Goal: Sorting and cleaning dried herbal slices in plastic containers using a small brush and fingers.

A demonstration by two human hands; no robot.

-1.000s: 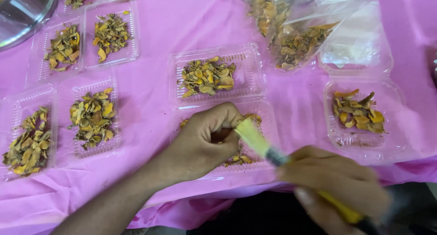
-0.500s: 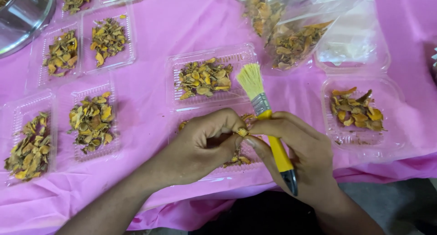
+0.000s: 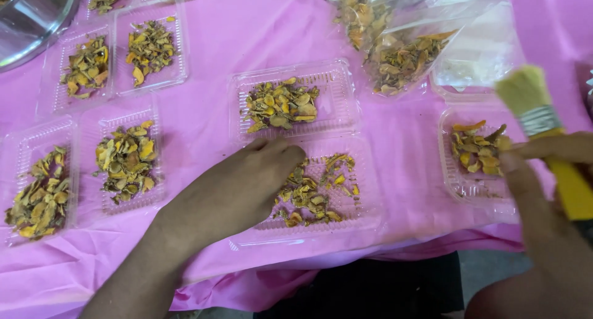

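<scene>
Clear plastic trays (image 3: 150,47) of dried yellow-brown flakes sit in rows on a pink tablecloth (image 3: 216,59), beside a metal bowl (image 3: 28,19) and an open plastic bag (image 3: 407,53) of flakes.

A pink plastic tablecloth (image 3: 247,41) covers the whole table and hangs in loose folds over the near edge. Beneath that edge lies dark shadow, with a strip of what may be grey floor (image 3: 488,272) beside it. The light is soft and even.
</scene>
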